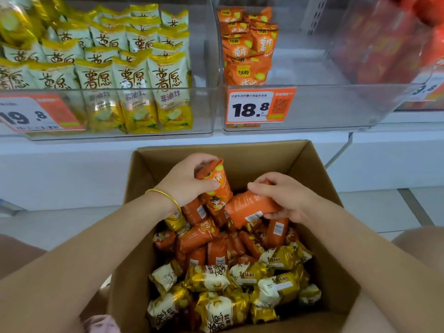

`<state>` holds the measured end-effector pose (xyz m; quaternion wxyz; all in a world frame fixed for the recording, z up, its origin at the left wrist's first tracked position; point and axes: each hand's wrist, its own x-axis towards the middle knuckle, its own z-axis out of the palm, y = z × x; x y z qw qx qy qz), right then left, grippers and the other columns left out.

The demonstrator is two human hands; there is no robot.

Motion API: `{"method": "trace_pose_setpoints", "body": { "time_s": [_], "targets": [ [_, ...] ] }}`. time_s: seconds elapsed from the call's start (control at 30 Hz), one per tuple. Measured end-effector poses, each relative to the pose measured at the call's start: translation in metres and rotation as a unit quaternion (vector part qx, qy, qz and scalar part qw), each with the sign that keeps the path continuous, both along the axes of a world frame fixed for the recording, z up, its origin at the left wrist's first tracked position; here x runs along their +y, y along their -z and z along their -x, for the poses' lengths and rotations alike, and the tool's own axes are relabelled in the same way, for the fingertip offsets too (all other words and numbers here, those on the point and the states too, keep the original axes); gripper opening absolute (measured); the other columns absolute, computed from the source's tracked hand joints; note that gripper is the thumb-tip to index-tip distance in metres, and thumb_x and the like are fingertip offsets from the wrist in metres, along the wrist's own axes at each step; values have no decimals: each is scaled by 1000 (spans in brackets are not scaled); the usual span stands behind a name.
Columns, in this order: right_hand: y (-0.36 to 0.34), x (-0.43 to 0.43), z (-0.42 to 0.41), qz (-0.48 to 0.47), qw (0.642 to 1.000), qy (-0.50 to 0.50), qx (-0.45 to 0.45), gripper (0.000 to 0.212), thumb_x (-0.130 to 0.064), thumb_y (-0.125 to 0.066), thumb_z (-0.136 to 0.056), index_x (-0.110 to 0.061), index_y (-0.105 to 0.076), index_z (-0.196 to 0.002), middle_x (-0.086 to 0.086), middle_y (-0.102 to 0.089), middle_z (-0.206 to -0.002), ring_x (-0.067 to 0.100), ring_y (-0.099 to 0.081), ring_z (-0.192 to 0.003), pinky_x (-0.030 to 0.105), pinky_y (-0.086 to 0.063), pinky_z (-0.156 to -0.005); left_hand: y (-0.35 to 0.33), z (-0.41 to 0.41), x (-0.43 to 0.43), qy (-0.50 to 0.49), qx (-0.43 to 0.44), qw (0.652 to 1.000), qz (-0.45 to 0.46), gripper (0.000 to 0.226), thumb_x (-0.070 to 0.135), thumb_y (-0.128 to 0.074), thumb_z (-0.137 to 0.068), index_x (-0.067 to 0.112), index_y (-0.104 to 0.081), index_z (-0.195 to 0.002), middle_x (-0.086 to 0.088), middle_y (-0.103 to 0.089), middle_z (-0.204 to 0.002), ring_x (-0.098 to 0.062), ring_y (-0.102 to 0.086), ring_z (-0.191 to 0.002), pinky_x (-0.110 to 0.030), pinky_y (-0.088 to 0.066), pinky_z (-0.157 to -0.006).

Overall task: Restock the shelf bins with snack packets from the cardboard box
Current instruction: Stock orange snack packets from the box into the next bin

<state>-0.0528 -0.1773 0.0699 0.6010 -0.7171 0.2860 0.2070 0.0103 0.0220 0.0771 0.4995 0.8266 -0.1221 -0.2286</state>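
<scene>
Two orange snack packets are in hand, one per hand, probably so that a single trip fills more of the bin. The left hand [185, 181] curls its fingers [204, 162] over the top of the upright packet [216, 188], thumb across its front. The right hand [293, 195] pinches the sideways packet [249, 207], thumb above, fingers beneath. Both are low inside the cardboard box [312, 169], with more orange packets just below the fingers and yellow packets [216, 280] nearer the person. Beyond the fingertips, on the shelf [168, 150], the orange bin [324, 104] has room.
</scene>
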Motion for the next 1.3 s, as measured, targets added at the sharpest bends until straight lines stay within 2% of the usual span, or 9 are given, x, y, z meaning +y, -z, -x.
{"method": "trace_pose_setpoints", "body": {
  "time_s": [0.17,0.27,0.37,0.43,0.6,0.77,0.93,1.17,1.3],
  "targets": [
    [3,3,-3,-70,997,-25,14,30,-6,-74,-79,-20,-60,-102,8,-53,-114,29,-57,-103,35,-56,-68,-3,-8,-5,-20,-30,999,-26,56,13,-71,-81,24,-48,-131,8,-52,-118,-4,-52,-101,-16,-42,-80],
    [1,6,-1,-41,999,-9,-3,25,-17,-71,-85,-20,-58,-106,7,-51,-114,26,-57,-100,34,-59,-67,-5,-11,-6,-28,-32,999,-19,48,15,-72,-81,25,-51,-124,8,-55,-112,2,-52,-90,-11,-42,-70],
    [1,3,-2,227,968,-61,-90,27,-40,-56,-93,-17,-52,-105,-1,-52,-96,19,-59,-86,38,-60,-67,-6,-10,-7,-41,-17,999,6,45,14,-72,-80,26,-54,-120,7,-58,-111,-2,-56,-94,-17,-48,-75],
    [-1,0,-4,310,937,-67,-149,27,-44,-49,-96,-18,-51,-106,-6,-52,-89,16,-59,-84,40,-58,-73,-8,-8,-7,-49,-7,999,22,46,13,-72,-80,26,-55,-121,7,-58,-112,-7,-57,-99,-28,-52,-84],
    [-10,2,-3,21,998,19,-62,27,-40,-43,-100,-23,-64,-105,9,-66,-97,17,-67,-64,18,-44,-40,-3,1,-10,-6,-21,1000,19,47,12,-68,-82,33,-56,-123,15,-54,-113,-4,-53,-103,-26,-48,-89],
    [-18,-1,-2,-167,985,-35,16,55,-54,-63,-79,-14,-60,-116,13,-66,-97,20,-66,-73,22,-50,-50,2,-1,-8,-14,-22,1000,-6,46,19,-67,-85,34,-52,-126,19,-50,-109,0,-51,-98,-22,-47,-84],
    [-24,-1,2,-169,975,-139,-30,53,-31,-76,-67,-22,-58,-116,7,-68,-101,18,-66,-81,22,-52,-59,2,-4,-4,-16,-1,1000,-22,46,21,-68,-85,32,-51,-125,9,-54,-117,-7,-53,-106,-26,-46,-90],
    [-20,8,-1,-118,989,-82,22,82,-75,-43,-73,-7,-57,-116,13,-69,-73,17,-64,-51,23,-52,-46,4,7,-12,30,-1,999,-34,40,31,-63,-88,29,-49,-126,9,-50,-120,-4,-44,-110,-16,-34,-85],
    [-27,6,4,-240,966,-92,5,62,-48,-62,-73,-4,-57,-117,13,-70,-85,18,-70,-69,24,-58,-61,3,5,-11,7,-7,999,-31,37,30,-62,-89,26,-52,-125,6,-52,-119,-6,-47,-110,-21,-39,-89]
  ]
}}
